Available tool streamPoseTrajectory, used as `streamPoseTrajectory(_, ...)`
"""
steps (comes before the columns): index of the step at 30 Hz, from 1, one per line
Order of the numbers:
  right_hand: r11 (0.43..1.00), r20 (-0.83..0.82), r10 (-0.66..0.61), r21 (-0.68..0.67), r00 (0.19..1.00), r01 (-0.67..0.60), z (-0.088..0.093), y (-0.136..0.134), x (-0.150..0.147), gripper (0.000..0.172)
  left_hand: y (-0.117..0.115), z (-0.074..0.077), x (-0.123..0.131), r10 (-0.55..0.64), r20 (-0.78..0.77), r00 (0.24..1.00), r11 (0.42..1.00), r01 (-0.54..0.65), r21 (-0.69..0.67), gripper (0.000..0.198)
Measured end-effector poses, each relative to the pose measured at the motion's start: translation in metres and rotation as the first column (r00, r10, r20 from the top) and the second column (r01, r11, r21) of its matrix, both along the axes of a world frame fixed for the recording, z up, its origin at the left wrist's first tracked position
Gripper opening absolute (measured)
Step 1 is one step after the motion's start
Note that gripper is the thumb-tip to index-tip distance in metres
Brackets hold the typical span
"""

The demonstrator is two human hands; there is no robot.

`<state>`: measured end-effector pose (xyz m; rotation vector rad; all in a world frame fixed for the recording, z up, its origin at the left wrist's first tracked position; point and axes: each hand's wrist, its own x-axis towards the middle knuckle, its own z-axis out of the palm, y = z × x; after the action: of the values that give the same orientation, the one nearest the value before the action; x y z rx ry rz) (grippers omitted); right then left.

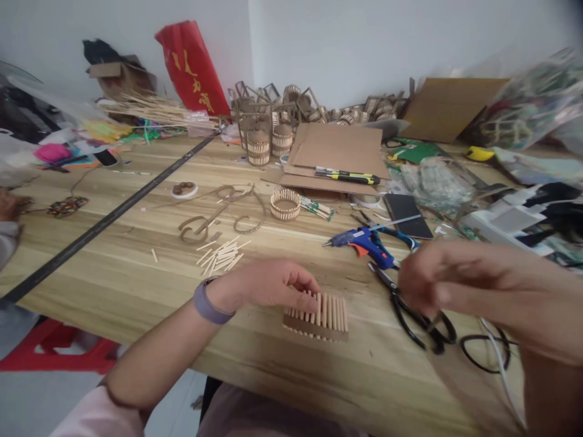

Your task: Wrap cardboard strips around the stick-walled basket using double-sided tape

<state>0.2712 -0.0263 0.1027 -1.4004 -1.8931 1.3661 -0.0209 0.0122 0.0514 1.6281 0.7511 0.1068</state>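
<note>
My left hand point(285, 286), with a purple band at its wrist, has thumb and fingers closed on a row of short wooden sticks point(336, 312). The sticks stand side by side along a brown strip point(319, 329) that lies near the table's front edge. My right hand point(437, 282) is raised over black-handled scissors point(410, 315), smeared by motion. Its fingers are pinched together, and a thin brownish bit seems to show below them; I cannot tell what it is. A blue glue gun point(364, 241) lies beyond, left of that hand.
Loose sticks point(221, 255), brown strips point(200, 227) and a round stick ring point(285, 205) lie farther in. Cardboard sheets point(339, 145) with cutters and small stick baskets point(259, 149) stand behind. A dark bar point(113, 215) crosses the left side. Another person's hand point(9, 205) is at far left.
</note>
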Motion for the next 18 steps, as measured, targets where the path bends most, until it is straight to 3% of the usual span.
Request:
streamPoseTrajectory(3,0.942,-0.043,0.200,-0.265,0.979,-0.204,-0.002,-0.005,-0.039,0.038,-0.004,-0.013,0.002,0.026,0.058,0.998,0.986,-0.016,-0.165,0.029)
streamPoseTrajectory(7,0.853,-0.020,0.274,-0.456,0.961,-0.253,-0.007,0.000,-0.057,0.030,-0.010,-0.019,0.007,0.046,0.093,0.995,0.959,-0.018,-0.282,0.024)
streamPoseTrajectory(11,0.814,0.023,0.306,-0.525,0.952,-0.249,-0.007,0.003,-0.055,0.031,-0.013,-0.019,0.010,0.022,0.102,0.995,0.960,0.007,-0.278,0.012)
streamPoseTrajectory(18,0.784,0.096,0.380,-0.561,0.920,-0.265,-0.011,0.006,-0.058,0.034,-0.018,-0.020,0.008,0.052,0.045,0.998,0.986,-0.045,-0.158,0.034)
